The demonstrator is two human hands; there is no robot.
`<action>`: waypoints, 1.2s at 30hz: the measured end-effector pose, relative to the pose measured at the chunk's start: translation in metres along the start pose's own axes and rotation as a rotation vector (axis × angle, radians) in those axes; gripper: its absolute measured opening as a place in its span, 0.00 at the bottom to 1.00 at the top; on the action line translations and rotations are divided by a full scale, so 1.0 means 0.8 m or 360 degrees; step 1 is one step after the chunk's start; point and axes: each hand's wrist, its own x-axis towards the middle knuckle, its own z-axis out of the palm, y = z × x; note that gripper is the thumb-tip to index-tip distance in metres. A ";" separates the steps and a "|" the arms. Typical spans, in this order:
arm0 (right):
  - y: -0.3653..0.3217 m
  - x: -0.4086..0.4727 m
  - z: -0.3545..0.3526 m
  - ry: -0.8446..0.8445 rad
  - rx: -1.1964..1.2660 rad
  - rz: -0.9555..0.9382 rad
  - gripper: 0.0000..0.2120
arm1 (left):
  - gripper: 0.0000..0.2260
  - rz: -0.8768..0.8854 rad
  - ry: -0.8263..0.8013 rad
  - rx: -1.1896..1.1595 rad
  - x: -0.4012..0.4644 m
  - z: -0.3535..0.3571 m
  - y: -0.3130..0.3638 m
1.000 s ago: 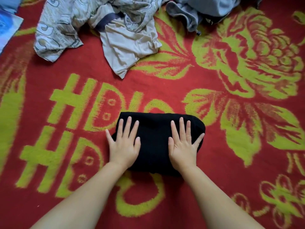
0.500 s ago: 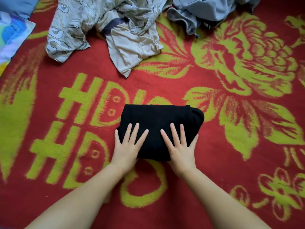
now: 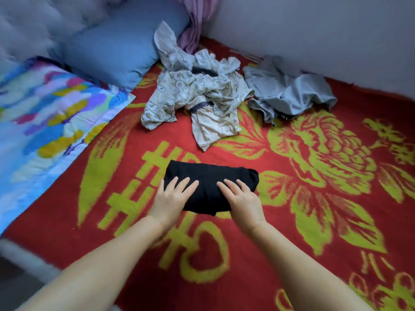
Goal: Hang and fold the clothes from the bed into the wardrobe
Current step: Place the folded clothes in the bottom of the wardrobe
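A black garment (image 3: 210,176), folded into a small rectangle, lies on the red and yellow blanket (image 3: 314,198) in the middle of the head view. My left hand (image 3: 171,199) rests flat on its near left part with fingers straight. My right hand (image 3: 243,198) rests flat on its near right part, fingers straight too. Further back lies a crumpled beige patterned garment (image 3: 197,97). A crumpled grey garment (image 3: 289,90) sits to its right by the wall.
A blue pillow (image 3: 116,50) leans at the back left. A bright multicoloured sheet (image 3: 45,122) covers the left side of the bed. A pale wall (image 3: 314,30) bounds the bed at the back right, with purple cloth (image 3: 195,19) in the corner.
Both hands slid back toward me over the black garment, from its middle to its near edge. The view has lifted, bringing the pillow and wall into sight.
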 end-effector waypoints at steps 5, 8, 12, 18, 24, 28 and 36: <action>-0.118 -0.028 -0.085 0.0099 -0.0108 -0.0474 0.38 | 0.35 -0.0505 0.0006 0.0029 -0.133 -0.105 -0.050; -0.194 -0.053 -0.114 0.0140 -0.0170 -0.0723 0.39 | 0.35 -0.0778 -0.0011 0.0068 -0.222 -0.151 -0.069; -0.337 -0.109 -0.139 0.0214 -0.0245 -0.1178 0.36 | 0.38 -0.1176 0.0074 0.0186 -0.389 -0.208 -0.090; -0.538 -0.225 -0.122 0.0166 -0.0296 -0.1749 0.38 | 0.36 -0.1679 0.0030 0.0226 -0.636 -0.246 -0.091; -0.735 -0.377 -0.029 0.0060 -0.0340 -0.2137 0.34 | 0.36 -0.2024 -0.0128 0.0231 -0.897 -0.237 -0.078; -0.857 -0.478 0.037 -0.0044 -0.0341 -0.2273 0.33 | 0.36 -0.2160 -0.0264 0.0248 -1.058 -0.232 -0.081; -1.013 -0.574 0.092 -0.0224 -0.0388 -0.2397 0.33 | 0.37 -0.2237 -0.0202 0.0246 -1.234 -0.232 -0.117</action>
